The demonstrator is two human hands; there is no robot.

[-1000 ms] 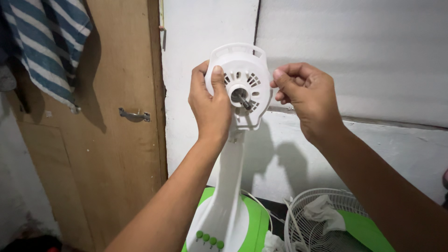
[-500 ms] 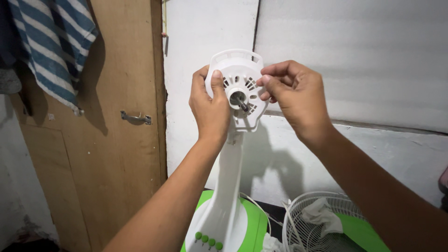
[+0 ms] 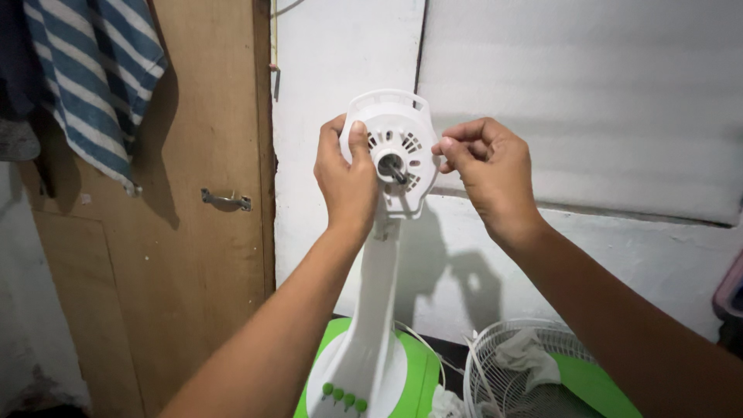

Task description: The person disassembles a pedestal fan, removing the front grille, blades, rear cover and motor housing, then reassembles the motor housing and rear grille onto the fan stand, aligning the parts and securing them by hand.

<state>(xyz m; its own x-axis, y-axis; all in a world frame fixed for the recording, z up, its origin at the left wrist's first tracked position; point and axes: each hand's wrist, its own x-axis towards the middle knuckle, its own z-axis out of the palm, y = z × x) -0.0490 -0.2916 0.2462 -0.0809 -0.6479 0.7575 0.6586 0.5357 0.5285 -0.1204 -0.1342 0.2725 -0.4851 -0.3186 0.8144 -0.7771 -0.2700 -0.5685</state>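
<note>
Left hand (image 3: 348, 182): wrapped around the white fan motor housing (image 3: 395, 147) from its 9 o'clock side; thumb pressed on the front face
Right hand (image 3: 484, 166): at the housing's 3 o'clock edge; fingertips pinched tight; whether they hold anything, I cannot tell
Shaft (image 3: 393, 168): dark, juts from the housing's centre
Stand (image 3: 371, 310): white column dropping to 6 o'clock; green buttons (image 3: 344, 397) on its base
Wire grille (image 3: 518, 371): lies at 5 o'clock, well apart
Wooden door (image 3: 193, 232): at 9 o'clock; striped towel (image 3: 97, 77) hanging at 10 o'clock

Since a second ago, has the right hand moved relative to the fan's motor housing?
Yes. The right hand has shifted left toward the white motor housing; its fingertips now pinch right beside the housing's right edge, closer to the motor shaft.
</note>
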